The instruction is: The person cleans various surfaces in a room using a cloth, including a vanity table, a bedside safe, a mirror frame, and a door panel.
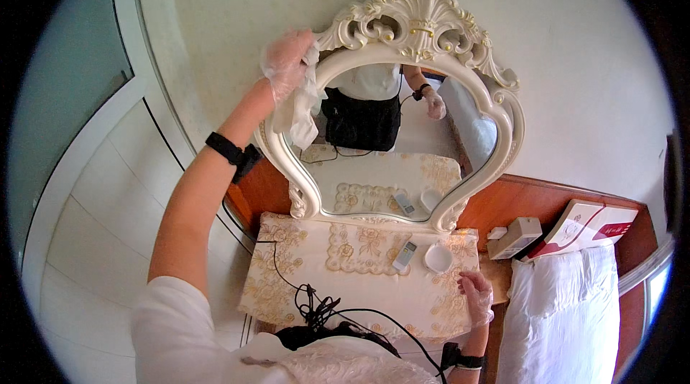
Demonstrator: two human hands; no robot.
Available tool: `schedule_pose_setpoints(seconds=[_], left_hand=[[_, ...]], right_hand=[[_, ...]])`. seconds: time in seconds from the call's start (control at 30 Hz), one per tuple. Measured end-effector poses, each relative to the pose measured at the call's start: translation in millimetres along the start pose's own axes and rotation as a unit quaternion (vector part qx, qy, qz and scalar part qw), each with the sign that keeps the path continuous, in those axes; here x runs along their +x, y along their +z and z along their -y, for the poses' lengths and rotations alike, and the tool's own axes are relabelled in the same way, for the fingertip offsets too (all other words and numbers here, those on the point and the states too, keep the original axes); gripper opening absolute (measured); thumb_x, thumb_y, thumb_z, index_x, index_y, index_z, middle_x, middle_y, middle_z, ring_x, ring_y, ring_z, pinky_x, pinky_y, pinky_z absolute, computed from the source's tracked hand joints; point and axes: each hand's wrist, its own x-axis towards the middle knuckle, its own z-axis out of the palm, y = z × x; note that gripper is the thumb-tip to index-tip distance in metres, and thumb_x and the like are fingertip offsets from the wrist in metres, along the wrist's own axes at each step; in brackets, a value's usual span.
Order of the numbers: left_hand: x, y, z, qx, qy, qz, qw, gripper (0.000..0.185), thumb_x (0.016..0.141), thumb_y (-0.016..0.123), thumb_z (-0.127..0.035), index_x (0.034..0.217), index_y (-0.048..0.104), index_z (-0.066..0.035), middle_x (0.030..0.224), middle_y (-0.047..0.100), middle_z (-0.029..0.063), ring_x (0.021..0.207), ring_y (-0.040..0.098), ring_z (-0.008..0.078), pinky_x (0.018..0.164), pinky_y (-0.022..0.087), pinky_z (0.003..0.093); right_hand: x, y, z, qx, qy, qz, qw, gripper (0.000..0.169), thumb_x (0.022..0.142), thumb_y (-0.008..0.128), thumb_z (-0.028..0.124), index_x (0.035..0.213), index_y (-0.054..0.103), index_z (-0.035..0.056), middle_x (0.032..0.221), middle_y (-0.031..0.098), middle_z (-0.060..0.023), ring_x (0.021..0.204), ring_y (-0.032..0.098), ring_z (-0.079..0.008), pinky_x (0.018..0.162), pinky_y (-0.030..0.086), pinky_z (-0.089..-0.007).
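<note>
My left hand (288, 60), in a clear plastic glove, grips a white cloth (304, 114) against the upper left of an ornate mirror frame (515, 125). The frame is cream, with carved scrolls and gold touches along its crest. Its mirror glass (377, 179) reflects my torso, one gloved hand and the tabletop. My right hand (477, 298), gloved too, hangs over the right edge of the dressing table with its fingers loosely curled and nothing in them. Closest to it is a small white dish (438, 258).
A floral tablecloth (372, 298) covers the dressing table. On it lie a remote control (404, 256) and a tangle of black cable (315, 306). To the right are a small box (515, 238), a flat printed box (585, 228) and a bed with white bedding (560, 308). A door frame (86, 136) stands left.
</note>
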Motion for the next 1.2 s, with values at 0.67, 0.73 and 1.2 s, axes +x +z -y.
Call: schedule_pose_setpoints(seconds=[0.67, 0.73, 1.2], left_hand=[[31.3, -24.5, -48.7, -0.003, -0.025, 0.118, 0.993, 0.046, 0.072, 0.078, -0.02, 0.107, 0.05, -0.009, 0.106, 0.057, 0.0147, 0.094, 0.059, 0.0358, 0.08, 0.048, 0.0448], [36.7, -19.7, -49.2, -0.038, -0.051, 0.111, 0.992, 0.047, 0.071, 0.078, -0.021, 0.106, 0.049, -0.009, 0.104, 0.057, 0.0145, 0.094, 0.059, 0.036, 0.078, 0.048, 0.0456], [15.7, -10.4, -7.6, -0.092, -0.012, 0.034, 0.995, 0.039, 0.08, 0.07, -0.02, 0.111, 0.048, -0.008, 0.104, 0.059, 0.018, 0.093, 0.059, 0.0405, 0.076, 0.048, 0.0484]], right_hand=[[187.8, 159.0, 378.1, -0.341, -0.617, -0.159, 0.691, 0.034, 0.085, 0.064, 0.025, 0.117, 0.061, 0.013, 0.122, 0.057, -0.0127, 0.114, 0.054, -0.0323, 0.098, 0.043, -0.0422], [212.1, 174.5, 409.9, -0.398, -0.622, -0.222, 0.637, 0.037, 0.088, 0.06, 0.031, 0.121, 0.059, 0.0152, 0.128, 0.056, -0.0115, 0.117, 0.053, -0.0315, 0.099, 0.043, -0.0416], [254.8, 226.1, 442.3, -0.579, -0.487, -0.254, 0.602, 0.05, 0.097, 0.039, 0.043, 0.091, 0.074, 0.0081, 0.096, 0.072, -0.0113, 0.093, 0.068, -0.0289, 0.084, 0.053, -0.0419]])
